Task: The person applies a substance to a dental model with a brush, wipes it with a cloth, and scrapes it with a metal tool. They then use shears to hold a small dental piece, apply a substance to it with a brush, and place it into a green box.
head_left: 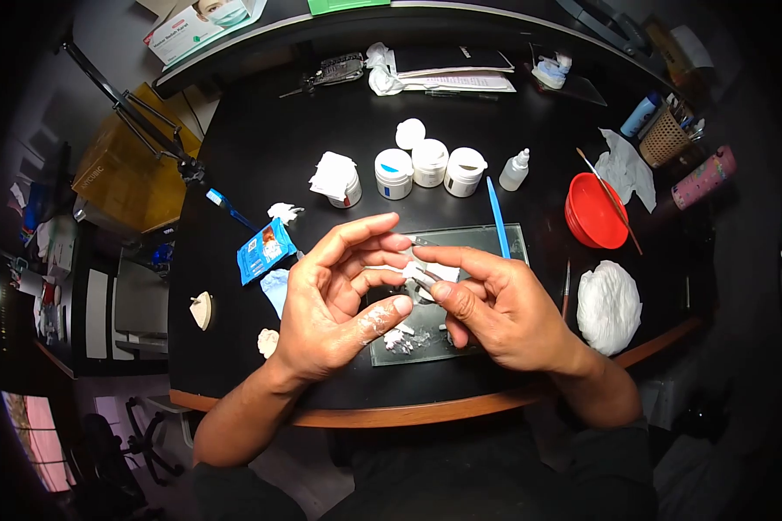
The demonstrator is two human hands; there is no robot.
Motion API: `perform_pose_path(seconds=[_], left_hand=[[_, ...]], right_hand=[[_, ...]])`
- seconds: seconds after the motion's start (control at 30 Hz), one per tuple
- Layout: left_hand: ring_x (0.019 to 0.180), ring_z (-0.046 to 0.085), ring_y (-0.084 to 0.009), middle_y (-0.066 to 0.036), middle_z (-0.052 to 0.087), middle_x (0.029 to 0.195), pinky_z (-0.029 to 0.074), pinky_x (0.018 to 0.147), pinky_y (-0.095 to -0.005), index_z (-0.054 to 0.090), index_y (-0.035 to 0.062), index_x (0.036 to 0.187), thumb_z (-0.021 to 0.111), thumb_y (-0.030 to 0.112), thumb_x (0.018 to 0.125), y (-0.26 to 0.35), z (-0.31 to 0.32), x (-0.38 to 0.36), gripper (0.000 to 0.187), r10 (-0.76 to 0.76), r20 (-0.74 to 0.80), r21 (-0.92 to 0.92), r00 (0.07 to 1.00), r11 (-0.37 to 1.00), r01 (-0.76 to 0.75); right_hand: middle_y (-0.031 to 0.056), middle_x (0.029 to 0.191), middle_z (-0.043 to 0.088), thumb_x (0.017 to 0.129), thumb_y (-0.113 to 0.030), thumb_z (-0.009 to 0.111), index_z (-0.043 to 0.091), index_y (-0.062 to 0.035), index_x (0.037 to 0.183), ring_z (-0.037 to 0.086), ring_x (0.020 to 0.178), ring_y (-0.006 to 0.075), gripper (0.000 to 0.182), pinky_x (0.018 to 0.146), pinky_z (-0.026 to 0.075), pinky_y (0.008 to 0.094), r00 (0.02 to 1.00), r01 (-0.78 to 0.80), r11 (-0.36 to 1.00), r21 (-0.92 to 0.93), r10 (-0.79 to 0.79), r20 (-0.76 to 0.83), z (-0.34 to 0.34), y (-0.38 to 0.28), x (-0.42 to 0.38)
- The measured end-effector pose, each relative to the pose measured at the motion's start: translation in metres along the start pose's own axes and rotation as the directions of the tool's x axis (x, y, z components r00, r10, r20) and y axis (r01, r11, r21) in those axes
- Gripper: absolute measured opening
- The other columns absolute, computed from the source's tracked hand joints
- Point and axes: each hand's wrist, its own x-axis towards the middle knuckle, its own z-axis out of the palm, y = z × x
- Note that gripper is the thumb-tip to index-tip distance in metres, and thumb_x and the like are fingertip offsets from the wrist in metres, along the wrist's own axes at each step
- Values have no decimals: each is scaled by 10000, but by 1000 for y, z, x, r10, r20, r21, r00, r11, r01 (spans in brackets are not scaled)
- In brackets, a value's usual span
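Over the middle of the desk, my right hand [506, 308] is closed in a pinch, thumb and forefinger at a small white piece [411, 271]. A thin dark sliver shows beside that piece, and I cannot tell what it is. My left hand [334, 300] is cupped around the piece from the left, thumb apart and dusted with white powder. Its fingertips reach right up to the piece. Beneath both hands lies a glass plate [514, 243], partly hidden, bearing white crumbs [406, 339]. A blue stick [498, 217] rests across the plate's far right side.
Behind the plate stand several white jars [394, 175] and a dropper bottle [514, 170]. To the right are a red bowl [593, 217] with a brush [608, 191] across it and a white tissue wad [608, 308]. A blue packet [266, 252] lies left, near a lamp arm [139, 117].
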Motion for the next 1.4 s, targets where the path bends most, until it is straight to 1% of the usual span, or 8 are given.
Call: perform_pose_path(seconds=[0.17,0.6,0.87,0.97,1.1,1.2,1.23,1.4], left_hand=[[1020,659,-129,-107,670,1114,564,899,-276,692,-75,1198,667,-11,967,-6,-1,-2,241,-43,65,97,997,995,37],[950,694,-136,-81,680,1059,589,871,-282,702,-78,1142,610,89,1045,-10,8,-4,214,-109,66,221,992,971,93],[714,592,-46,-46,640,1061,464,599,-191,706,-28,1234,631,95,1040,-17,10,-8,242,-41,27,120,999,992,37],[878,646,-104,-83,614,1118,522,703,-206,720,-36,1141,625,83,1038,-11,15,-9,184,127,58,185,990,973,-136],[997,645,-194,-160,617,1123,549,853,-301,679,-32,1068,580,183,1070,-14,11,-9,237,434,31,281,900,861,-425],[855,691,-243,-152,648,967,588,766,-331,534,-8,1097,481,184,1105,-8,13,-9,199,380,-42,-31,924,924,-381],[700,622,-155,-109,624,879,524,610,-260,501,20,1114,469,196,1113,-6,12,-9,179,370,-45,-9,928,929,-371],[611,381,-19,2,550,846,301,518,-181,542,65,1110,503,174,1107,-11,8,-8,116,320,-155,142,935,944,-299]], right_hand=[[30,690,630,1043,-126,626,468,22,1496,556,586,48,502,556,451,227,965,156,910,-383,-223,-137,6,6,1],[82,678,614,958,-12,587,434,52,1520,569,548,109,586,543,451,269,803,412,610,-677,-594,-46,11,15,2],[140,885,699,981,63,588,331,93,1556,665,736,150,630,701,524,263,763,552,596,-583,-643,64,14,23,6],[218,1055,733,994,10,599,241,97,1580,743,958,249,692,870,562,305,771,584,642,-497,-630,92,15,22,6],[200,1053,715,972,-136,682,224,86,1593,713,916,243,803,874,560,354,805,569,690,-447,-580,128,12,15,-3],[195,1055,700,978,-121,641,330,89,1552,680,912,216,686,828,546,334,703,564,530,-632,-711,31,-11,1,-2],[172,1048,701,986,-102,624,412,81,1482,675,912,190,569,822,537,309,680,529,523,-669,-732,-35,-22,-6,-4],[56,937,698,1019,-55,591,688,29,1233,628,863,69,250,759,483,208,511,283,653,-702,-722,-466,-94,-42,-33]])
